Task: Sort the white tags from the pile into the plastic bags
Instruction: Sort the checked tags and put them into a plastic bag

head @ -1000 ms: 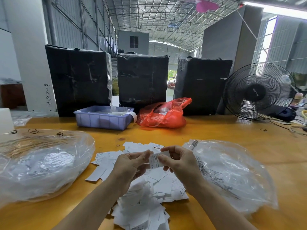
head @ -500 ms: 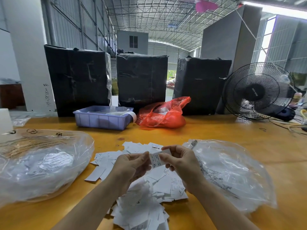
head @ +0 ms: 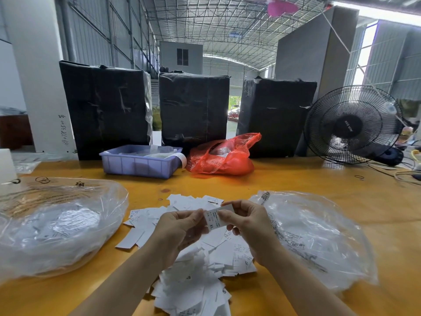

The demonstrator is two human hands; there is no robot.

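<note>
Now two clear plastic bags are lying on the table (head: 319, 179), one on each side of the hands. Beyond the left hand (head: 180, 229), well out to its left, the left bag (head: 57, 226) is bulging with white tags showing dimly through the film. Just past the right hand (head: 248, 226), on its right, the right bag (head: 319, 238) is sitting flatter, with black print on the plastic; what is lying inside it is hard to make out. Farther off, beyond both hands, a purple bin (head: 139, 164) is holding clear packets and a white roll, and a red bag (head: 222, 156) beside it is wrapping something rounded.

Under and in front of the hands the pile (head: 200, 270) of small white tags is spreading loosely over the table, some showing printed lines and size letters such as S and XS.

Between the hands, above the pile, one tag (head: 215, 218) is being held up, white with fine print and "XL" on it. The left hand is pinching its left edge with curled fingers and thumb; the right hand is pinching its right side, thumb in front and fingers curled behind.
</note>
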